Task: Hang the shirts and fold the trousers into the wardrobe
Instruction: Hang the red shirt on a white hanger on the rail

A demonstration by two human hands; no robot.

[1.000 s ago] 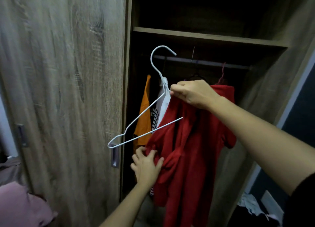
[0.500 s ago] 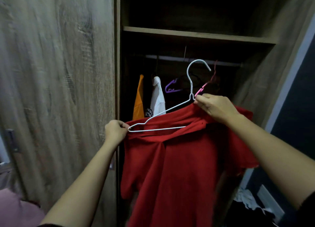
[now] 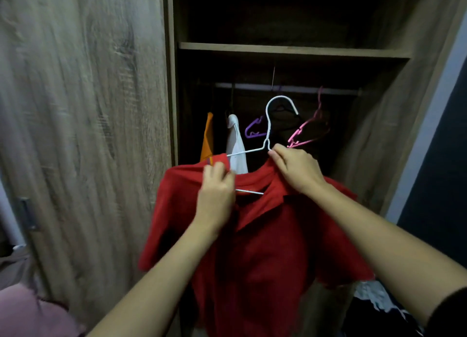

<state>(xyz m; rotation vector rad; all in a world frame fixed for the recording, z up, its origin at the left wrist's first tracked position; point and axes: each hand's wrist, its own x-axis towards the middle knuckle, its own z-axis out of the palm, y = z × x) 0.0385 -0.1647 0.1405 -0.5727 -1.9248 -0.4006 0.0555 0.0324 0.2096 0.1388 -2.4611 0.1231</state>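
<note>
Left hand [image 3: 216,190] now perhaps on shirt [image 3: 267,255]

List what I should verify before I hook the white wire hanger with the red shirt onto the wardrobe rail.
1. Right hand pinches white wire hanger below its hook: ok.
2. Left hand grips red shirt near collar: ok.
3. Shirt sits on both hanger arms: cannot tell, partly hidden.
4. Hook over grey metal rail: not ok, it hangs below.
5. Free rail spot ahead: cannot tell; purple plastic hanger and pink plastic hangers crowd there.
</note>
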